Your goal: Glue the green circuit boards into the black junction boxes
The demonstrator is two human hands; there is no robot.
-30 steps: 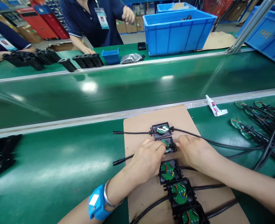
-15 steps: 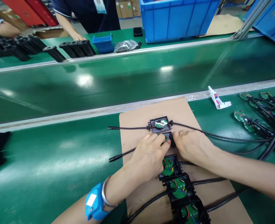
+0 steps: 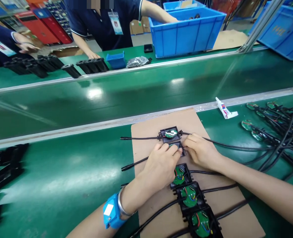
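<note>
Second from the far end of a row lies a small black plastic housing (image 3: 182, 152) with a green circuit board inside, partly covered by my fingers. My left hand (image 3: 162, 163) lies over its left side, fingers bent and gripping it. At its right end, my right hand (image 3: 201, 150) has its fingers pinched together where the cable enters; the fingertips are partly hidden. A thin lead with a black plug (image 3: 127, 167) comes out to the left. Just beyond sits another housing (image 3: 171, 134), its board marked with white paste. Nearer me, several open housings (image 3: 189, 195) show boards with coloured wires.
Cardboard (image 3: 148, 132) lies under the housings on the green bench. A white glue tube (image 3: 225, 109) and a heap of cabled boards (image 3: 272, 129) are at right. Black parts (image 3: 4, 168) lie left. Across the green belt (image 3: 136, 89), two people work near a blue crate (image 3: 186, 36).
My right hand's fingers have shifted slightly and drawn together at the housing's right end. My left hand stays on it. The view has tilted up, and a person opposite now reaches into the crate.
</note>
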